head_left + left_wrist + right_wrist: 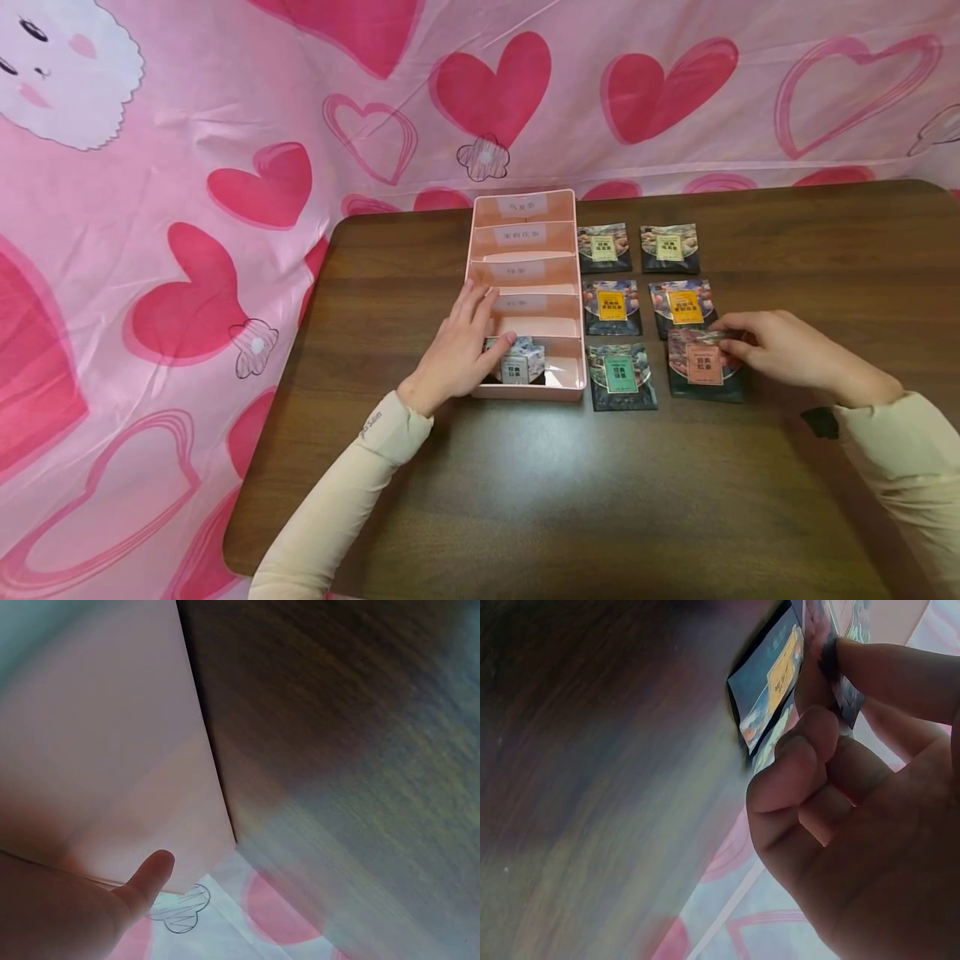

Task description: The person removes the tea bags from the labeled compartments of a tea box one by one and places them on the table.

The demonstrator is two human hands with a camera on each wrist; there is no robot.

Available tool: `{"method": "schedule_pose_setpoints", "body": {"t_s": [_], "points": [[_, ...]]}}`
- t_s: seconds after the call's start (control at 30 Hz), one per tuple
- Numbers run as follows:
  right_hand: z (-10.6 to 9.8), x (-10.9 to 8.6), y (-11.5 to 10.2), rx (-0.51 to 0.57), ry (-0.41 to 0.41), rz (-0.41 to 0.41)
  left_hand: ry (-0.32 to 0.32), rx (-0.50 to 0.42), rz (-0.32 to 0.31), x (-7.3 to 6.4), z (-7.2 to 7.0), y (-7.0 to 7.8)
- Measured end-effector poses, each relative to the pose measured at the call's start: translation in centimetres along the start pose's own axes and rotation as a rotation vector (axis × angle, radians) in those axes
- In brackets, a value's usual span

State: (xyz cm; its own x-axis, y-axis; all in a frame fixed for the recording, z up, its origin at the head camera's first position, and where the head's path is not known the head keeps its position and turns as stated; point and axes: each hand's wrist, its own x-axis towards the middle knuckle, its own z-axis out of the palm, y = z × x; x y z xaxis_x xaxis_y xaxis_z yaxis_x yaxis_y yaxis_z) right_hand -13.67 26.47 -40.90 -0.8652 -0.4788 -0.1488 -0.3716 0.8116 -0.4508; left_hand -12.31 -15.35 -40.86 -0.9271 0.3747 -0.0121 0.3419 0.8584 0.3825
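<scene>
A pink organizer box (581,367) with several labelled compartments stands on the table. My left hand (457,350) rests along its left rim, fingers extended and thumb reaching over the front compartment. In that compartment lie tea sachets with a pale grey label (517,367). In the left wrist view, one fingertip (154,874) shows against the pink box wall. To the right of the box, my right hand (780,350) pinches a red-labelled tea sachet (701,367) by its upper right corner. The right wrist view shows that sachet between thumb and fingers, the remaining fingers curled in.
Beside the box are a green-labelled sachet (621,377), two orange-labelled sachets (611,307) and two yellow-green-labelled sachets (603,247). A small black object (820,422) sits by the right sleeve. Pink heart-printed cloth (570,92) hangs behind the wooden table (525,500).
</scene>
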Motion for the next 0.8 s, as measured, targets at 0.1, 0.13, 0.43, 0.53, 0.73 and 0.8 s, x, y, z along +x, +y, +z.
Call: {"method": "schedule_pose_setpoints", "body": {"t_s": [0.1, 0.13, 0.43, 0.53, 0.73, 0.8], "points": [[0.06, 0.06, 0.09, -0.006, -0.026, 0.005, 0.003, 0.001, -0.001, 0.01, 0.0, -0.04], [0.07, 0.07, 0.12, -0.007, -0.036, 0.009, 0.004, 0.002, 0.0, 0.01, 0.0, -0.06], [0.4, -0.07, 0.36, 0.012, -0.082, 0.012, 0.009, 0.007, 0.006, 0.05, 0.06, -0.01], [0.37, -0.11, 0.34, 0.014, -0.077, 0.02, 0.018, 0.014, 0.014, 0.02, 0.05, -0.01], [0.35, -0.14, 0.31, 0.014, -0.063, 0.029, 0.032, 0.02, 0.023, -0.03, 0.08, -0.09], [0.39, -0.07, 0.34, 0.007, -0.063, 0.031, 0.033, 0.018, 0.023, -0.01, 0.06, -0.1]]}}
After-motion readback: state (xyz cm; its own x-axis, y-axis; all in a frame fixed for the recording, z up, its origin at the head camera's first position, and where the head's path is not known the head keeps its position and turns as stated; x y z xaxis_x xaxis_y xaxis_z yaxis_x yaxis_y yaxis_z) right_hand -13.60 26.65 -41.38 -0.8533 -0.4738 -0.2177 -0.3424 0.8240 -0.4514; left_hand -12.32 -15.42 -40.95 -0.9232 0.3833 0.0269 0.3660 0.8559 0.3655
